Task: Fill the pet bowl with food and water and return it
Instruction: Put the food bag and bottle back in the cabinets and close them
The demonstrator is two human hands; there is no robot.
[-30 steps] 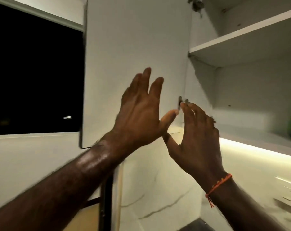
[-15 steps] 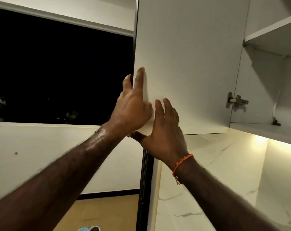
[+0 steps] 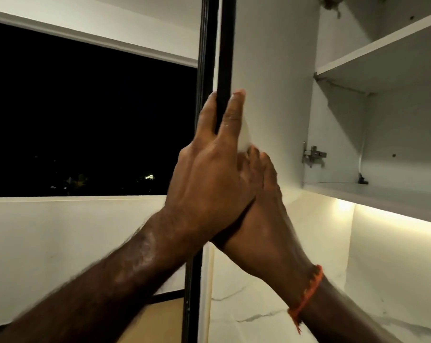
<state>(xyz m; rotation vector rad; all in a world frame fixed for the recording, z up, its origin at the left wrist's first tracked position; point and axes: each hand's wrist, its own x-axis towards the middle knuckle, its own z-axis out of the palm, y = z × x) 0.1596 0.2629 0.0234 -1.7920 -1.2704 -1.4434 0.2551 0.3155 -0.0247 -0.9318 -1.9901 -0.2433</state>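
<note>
A: Where's the pet bowl?

B: No bowl or food shows in this view. What the hands are on is the tall white flat-panelled cabinet door (image 3: 271, 78), swung open and seen nearly edge-on, with its dark front edge facing the camera.

A: How are the hands placed?

B: The left hand (image 3: 209, 174) lies along that dark edge with its fingers (image 3: 234, 112) straight and pointing up; one finger sits on the outer side of the edge, the others on the white inner face. The grip is flat and extended, not curled round anything. The right hand (image 3: 261, 219) is tucked just beneath and behind the left, touching it, with its fingertips (image 3: 256, 157) pressed flat against the inner face of the door. It holds nothing either.

A: Anything on the wrists?

B: A thin orange braided thread bracelet (image 3: 308, 293) circles the right wrist.

A: And around the door?

B: To the right, the open white cabinet interior with a white shelf board (image 3: 382, 58) and a small silver metal hinge (image 3: 313, 154) on its side wall. Beneath the cabinet a warm light strip (image 3: 382, 214) glows over a white marble-veined wall (image 3: 333, 293). To the left, a dark window (image 3: 85, 120) showing night outside, next to a black vertical frame (image 3: 204, 33)
</note>
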